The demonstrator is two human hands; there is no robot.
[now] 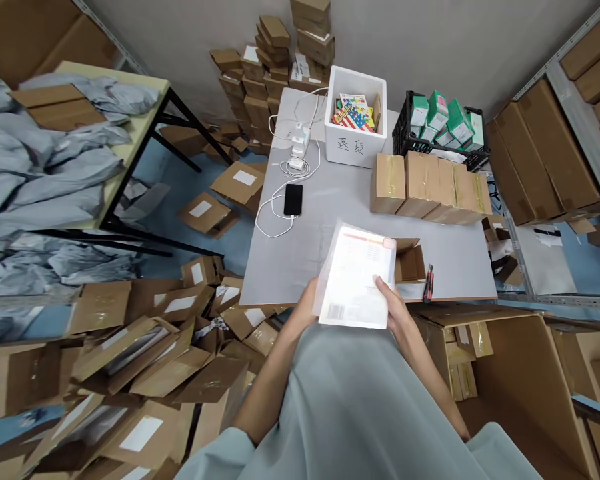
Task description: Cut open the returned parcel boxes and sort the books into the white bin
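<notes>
Both hands hold a white, flat, book-like packet with a barcode, a red line at its top and a clear plastic film along its left side. My left hand grips its lower left edge, with the fingers mostly hidden behind it. On the right edge, my right hand is closed with the thumb lying on the front. Just behind the packet, to the right, a small open cardboard box stands on the grey table. Beside that box lies a red and black box cutter.
A white bin of colourful packs stands at the back, near a black crate of green-and-white boxes. Taped cartons line the table's right. A phone lies by a power strip. Opened boxes cover the left floor.
</notes>
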